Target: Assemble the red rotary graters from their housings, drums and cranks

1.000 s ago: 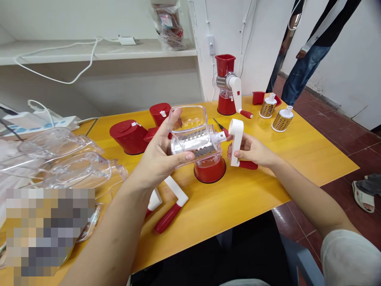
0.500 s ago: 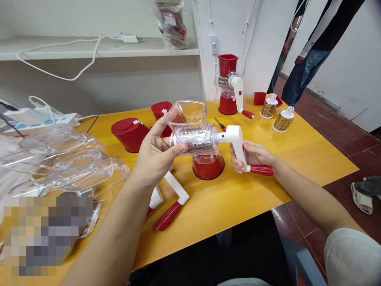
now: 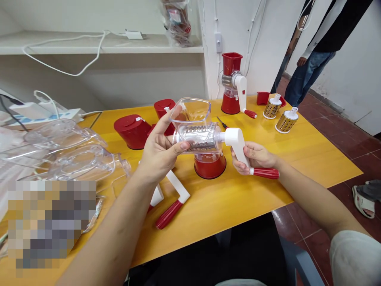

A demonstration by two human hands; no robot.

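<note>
My left hand (image 3: 162, 149) is closed around the left end of a rotary grater (image 3: 193, 110), thumb in front. Its body is clear plastic with a square hopper on top, a metal grating drum (image 3: 201, 139) inside and a red base (image 3: 210, 166) below. At the drum's right end a white crank handle (image 3: 234, 138) meets the shaft. Fingers of my right hand (image 3: 253, 155) pinch the crank's arm, just above its red grip (image 3: 266, 173). On the table below lies another crank handle (image 3: 178, 190) with a red grip, partly over a second one.
Red bases (image 3: 132, 131) stand behind my left hand. Clear plastic grater bodies (image 3: 80, 159) are piled at left. An assembled red grater (image 3: 231, 83) stands at the back, with two loose drums (image 3: 286, 120) to its right. A person (image 3: 315, 59) stands beyond the table.
The crank handle now sits closer onto the drum's shaft, with less of the white shaft showing. The camera view has shifted slightly, and both hands keep their grips.
</note>
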